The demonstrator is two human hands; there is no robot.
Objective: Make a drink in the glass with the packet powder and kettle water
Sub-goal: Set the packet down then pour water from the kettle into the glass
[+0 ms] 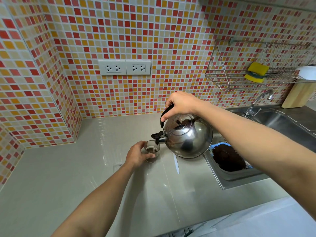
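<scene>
A small clear glass (152, 151) stands on the grey countertop (85, 168) with brown liquid in it. My left hand (136, 155) is wrapped around its left side. My right hand (181, 104) grips the black handle of a shiny steel kettle (188, 136), which is tilted to the left. The kettle's black spout hangs just over the glass rim and water runs from it into the glass. A thin white strip (176, 163), perhaps the packet, lies on the counter right of the glass.
A steel sink (282, 122) with a tap (258, 103) lies to the right. A recessed bin (229, 159) with dark grounds sits under the kettle. A wire rack (239, 79) with a yellow sponge (256, 71) hangs on the tiled wall. Two sockets (124, 67) are behind.
</scene>
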